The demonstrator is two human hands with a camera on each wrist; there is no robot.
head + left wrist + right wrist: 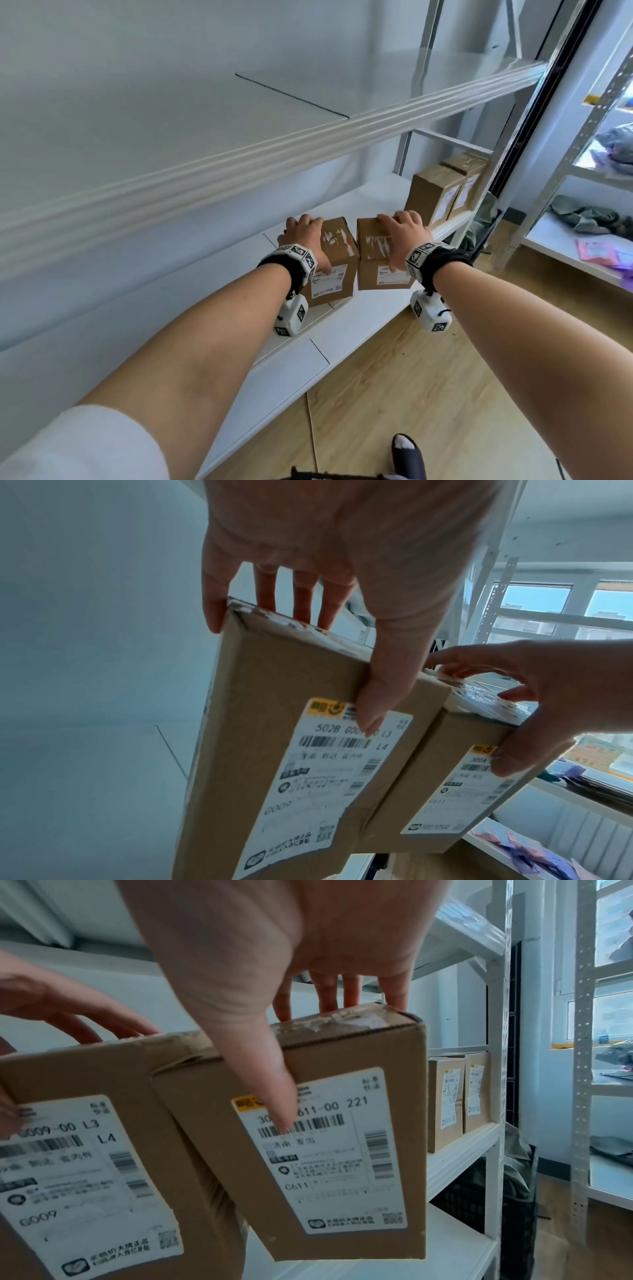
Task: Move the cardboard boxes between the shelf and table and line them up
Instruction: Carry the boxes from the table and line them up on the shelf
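Two small cardboard boxes with white shipping labels stand side by side, touching, at the lower shelf board [346,322]. My left hand [305,236] grips the left box [337,263] from above, fingers over its far edge and thumb on the labelled front [284,764]. In the same way my right hand [404,233] grips the right box [376,263]. In the right wrist view the right box [342,1164] is tilted, its lower edge looking clear of the board. Two more boxes [442,192] stand in a row at the shelf's right end.
The upper shelf's front beam [239,164] runs close above my hands. A second white rack [579,260] with clothes and bags stands to the right. Below is wooden floor [411,394], with a foot in a dark slipper [407,455]. A black crate [479,1204] sits under the shelf.
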